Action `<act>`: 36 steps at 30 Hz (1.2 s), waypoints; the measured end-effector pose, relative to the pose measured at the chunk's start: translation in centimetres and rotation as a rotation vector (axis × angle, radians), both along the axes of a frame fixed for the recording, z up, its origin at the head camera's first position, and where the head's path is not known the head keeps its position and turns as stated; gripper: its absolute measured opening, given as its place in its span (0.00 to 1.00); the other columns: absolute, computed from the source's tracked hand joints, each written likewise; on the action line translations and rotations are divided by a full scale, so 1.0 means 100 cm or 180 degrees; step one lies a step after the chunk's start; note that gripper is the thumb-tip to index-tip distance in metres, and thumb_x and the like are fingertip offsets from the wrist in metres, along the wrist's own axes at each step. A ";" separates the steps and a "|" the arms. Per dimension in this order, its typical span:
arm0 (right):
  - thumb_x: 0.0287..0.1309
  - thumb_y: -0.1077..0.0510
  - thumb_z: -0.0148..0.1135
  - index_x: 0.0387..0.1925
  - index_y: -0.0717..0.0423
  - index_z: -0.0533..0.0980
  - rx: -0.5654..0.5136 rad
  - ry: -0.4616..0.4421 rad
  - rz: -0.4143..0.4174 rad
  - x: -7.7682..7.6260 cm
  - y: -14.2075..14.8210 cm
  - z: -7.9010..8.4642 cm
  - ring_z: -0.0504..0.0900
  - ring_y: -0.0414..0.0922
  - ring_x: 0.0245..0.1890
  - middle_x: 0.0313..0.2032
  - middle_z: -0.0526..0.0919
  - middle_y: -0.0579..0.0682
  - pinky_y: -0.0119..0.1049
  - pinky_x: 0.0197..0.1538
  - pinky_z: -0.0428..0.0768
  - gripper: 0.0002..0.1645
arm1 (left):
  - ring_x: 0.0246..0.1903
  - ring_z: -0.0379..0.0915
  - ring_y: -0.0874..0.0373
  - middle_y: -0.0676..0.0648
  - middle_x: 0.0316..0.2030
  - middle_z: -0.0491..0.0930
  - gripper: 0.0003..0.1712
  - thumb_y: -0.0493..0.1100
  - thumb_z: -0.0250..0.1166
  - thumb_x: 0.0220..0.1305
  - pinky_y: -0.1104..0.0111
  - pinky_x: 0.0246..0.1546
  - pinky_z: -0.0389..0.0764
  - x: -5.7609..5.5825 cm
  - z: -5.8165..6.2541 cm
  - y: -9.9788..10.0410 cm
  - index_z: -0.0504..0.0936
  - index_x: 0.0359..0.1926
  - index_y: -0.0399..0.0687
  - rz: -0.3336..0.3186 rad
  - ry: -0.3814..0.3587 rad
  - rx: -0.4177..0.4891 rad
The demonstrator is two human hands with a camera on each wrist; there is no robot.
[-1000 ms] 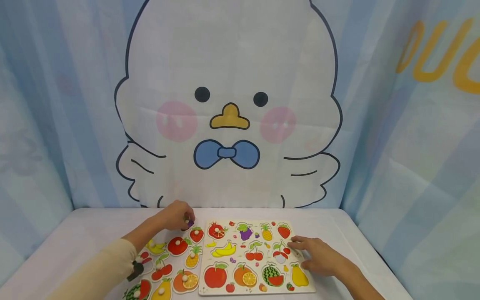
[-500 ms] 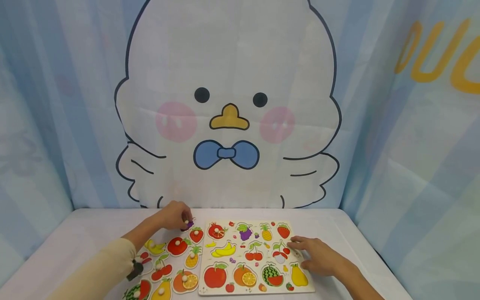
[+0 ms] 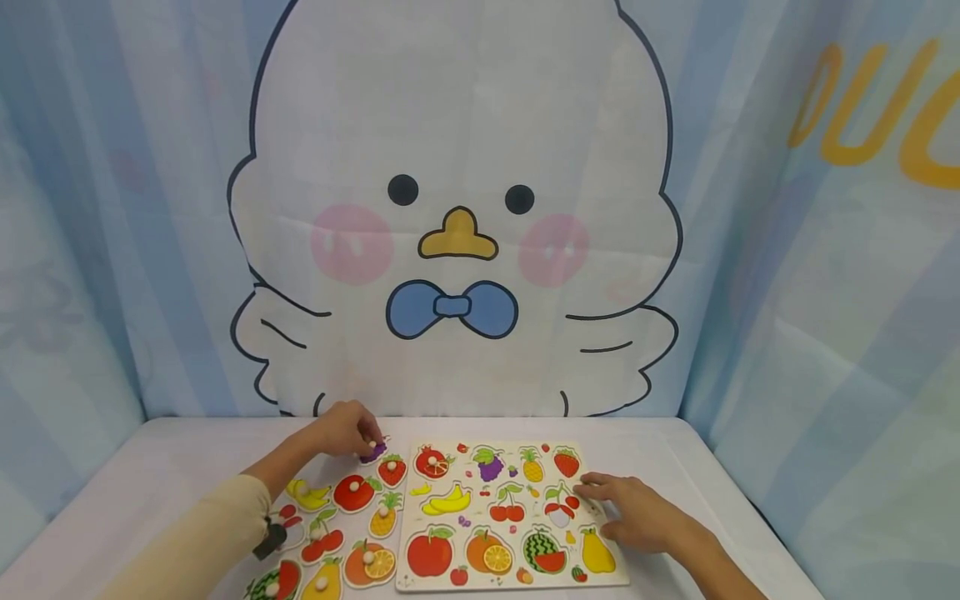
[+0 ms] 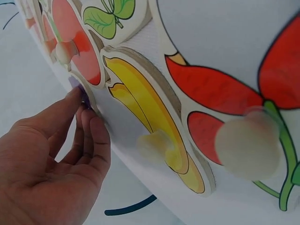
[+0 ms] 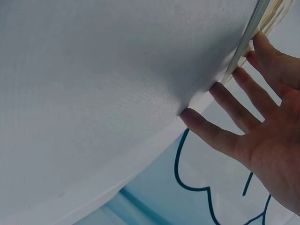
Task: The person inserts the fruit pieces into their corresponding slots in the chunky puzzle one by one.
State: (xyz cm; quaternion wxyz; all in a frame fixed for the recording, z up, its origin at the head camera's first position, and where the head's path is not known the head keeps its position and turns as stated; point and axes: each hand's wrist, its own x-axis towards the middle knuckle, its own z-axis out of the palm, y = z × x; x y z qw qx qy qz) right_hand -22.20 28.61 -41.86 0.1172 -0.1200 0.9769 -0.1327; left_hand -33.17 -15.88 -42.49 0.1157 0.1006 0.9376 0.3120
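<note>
Head view showed a white desk carrying a fruit-picture board, with loose fruit pieces to its left. At the board's right edge the right hand rested with fingers spread, gripping nothing. On the other side the left hand pinched the grape piece between thumb and fingers. That piece seemed likely to handle as light and stiff, a thin flat cut-out (wood, to judge by the pale edges of its neighbours) with little risk of breaking. Its printed face might prove slightly slick, so a knob like the one on the banana piece looked the best place to take hold. The grape piece was right at the left hand's fingertips, just beyond the strawberry piece and apart from the board; whether it lay flat or was slightly raised could not be told. Its own knob appeared as a pale spot, partly covered by the fingers.
</note>
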 end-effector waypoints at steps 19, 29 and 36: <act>0.48 0.59 0.72 0.59 0.42 0.76 -0.0052 -0.0004 0.0085 -0.002 0.001 0.000 0.70 0.57 0.60 0.63 0.72 0.48 0.63 0.59 0.65 0.33 | 0.29 0.74 0.54 0.49 0.29 0.79 0.05 0.35 0.70 0.54 0.66 0.34 0.81 -0.002 -0.004 -0.002 0.85 0.32 0.49 0.0102 0.0002 0.0113; 0.48 0.59 0.72 0.59 0.42 0.76 -0.0047 -0.0005 0.0074 -0.001 0.000 0.002 0.70 0.56 0.60 0.63 0.72 0.48 0.63 0.59 0.66 0.33 | 0.28 0.75 0.55 0.49 0.28 0.79 0.05 0.35 0.70 0.53 0.66 0.34 0.81 -0.002 -0.004 -0.001 0.84 0.31 0.49 0.0090 0.0019 0.0063; 0.48 0.59 0.72 0.59 0.42 0.76 -0.0073 -0.0049 0.0002 0.001 0.000 0.003 0.70 0.57 0.60 0.63 0.72 0.48 0.63 0.59 0.66 0.33 | 0.28 0.75 0.55 0.49 0.28 0.79 0.05 0.34 0.70 0.54 0.66 0.35 0.81 -0.004 -0.005 0.000 0.84 0.30 0.49 0.0065 0.0015 0.0081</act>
